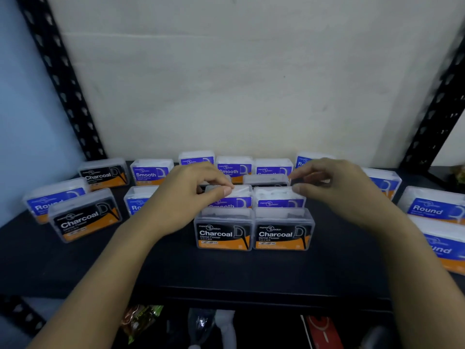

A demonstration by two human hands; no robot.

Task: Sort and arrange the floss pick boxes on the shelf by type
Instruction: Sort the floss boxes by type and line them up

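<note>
Two Charcoal boxes point(223, 231) point(283, 233) stand side by side at the middle front of the black shelf point(226, 270). Directly behind them stand two purple Smooth boxes point(235, 200) point(278, 200). Behind those sit two grey-lidded dark boxes. My left hand point(191, 190) pinches the left one point(214, 188) between thumb and fingers. My right hand point(334, 187) pinches the right end of the other point(265, 179). Both labels are hidden.
More Charcoal point(84, 219) point(104, 173), Round point(54, 197) point(435, 207) and Smooth point(151, 172) boxes stand scattered left, right and along the back. Black perforated uprights point(63, 79) point(437, 96) frame the shelf. Packets lie on the lower shelf point(141, 321).
</note>
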